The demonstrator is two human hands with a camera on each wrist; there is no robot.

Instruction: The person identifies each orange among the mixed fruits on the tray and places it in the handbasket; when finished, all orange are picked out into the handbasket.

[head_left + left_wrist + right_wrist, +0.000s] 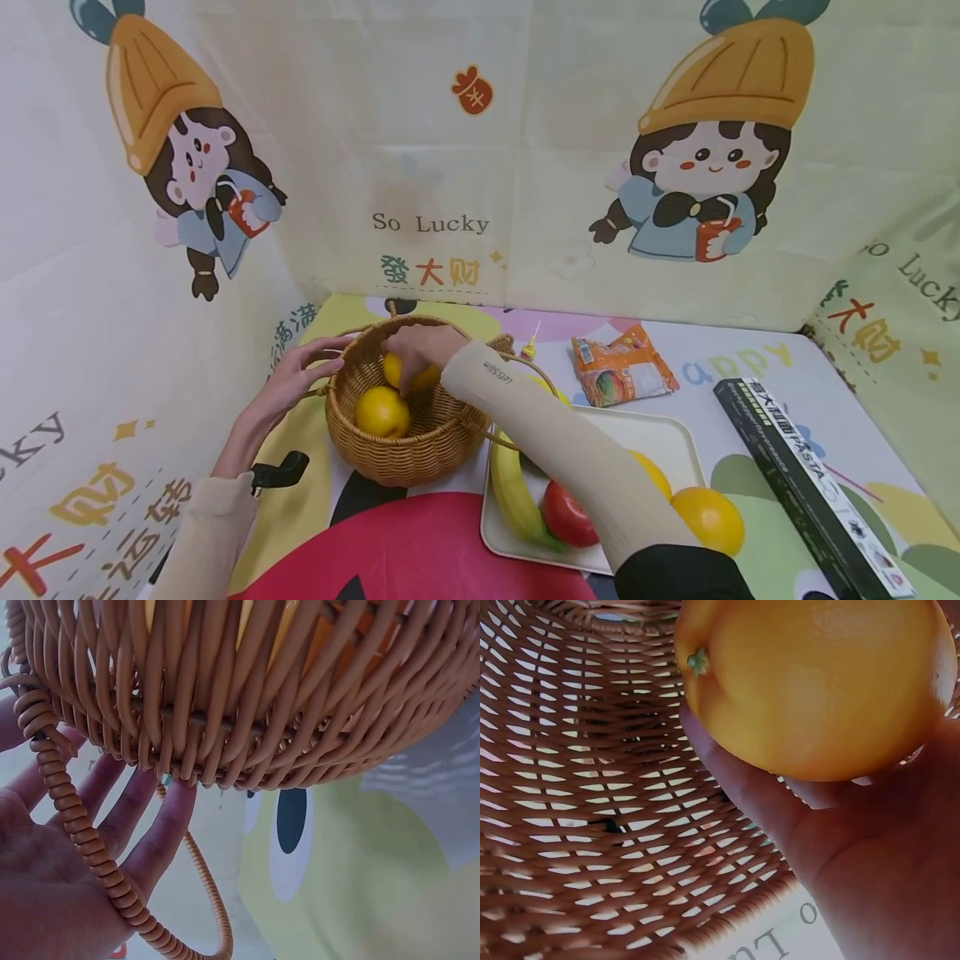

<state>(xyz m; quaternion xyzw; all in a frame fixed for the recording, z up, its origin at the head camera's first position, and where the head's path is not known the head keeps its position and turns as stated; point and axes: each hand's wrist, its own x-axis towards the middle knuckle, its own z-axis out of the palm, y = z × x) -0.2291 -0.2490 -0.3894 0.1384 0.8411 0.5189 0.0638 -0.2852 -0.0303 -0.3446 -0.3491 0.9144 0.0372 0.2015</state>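
Has right hand (429, 346) down inside wicker basket (408, 460), curled about an orange (817, 690). Shows thumb side lying along lower face of the fruit in right wrist view, with green stem end outward; far fingertips hidden, so probably wrapped round the back, though hard to be sure. Holds left hand (300, 375) at left side of basket, fingers spread and nearly straight, gripping nothing, tips touching outer weave. Note coiled basket handle (97, 859) crossing in front of the palm in left wrist view.

Near gripped fruit, in front part of basket: second orange (382, 412), loose against the woven wall. Basket upright, towards back left corner of counter (405, 533).

Just right of basket: white tray (686, 437), partly under right sleeve (555, 442). Along tray's left edge, banana (510, 483); near front edge, red apple (562, 512), partly covered by sleeve. Towards right edge, third orange (652, 473), half hidden; by front right corner, fourth orange (707, 521), unclear whether on the rim or beside it.

Beyond tray, towards counter's back edge: orange packet (622, 367), tilted slightly. Farther right, near counter's right edge: long dark box (802, 483), lying slantwise. Behind counter's back edge: printed cloth (540, 192), lettered "So Lucky".
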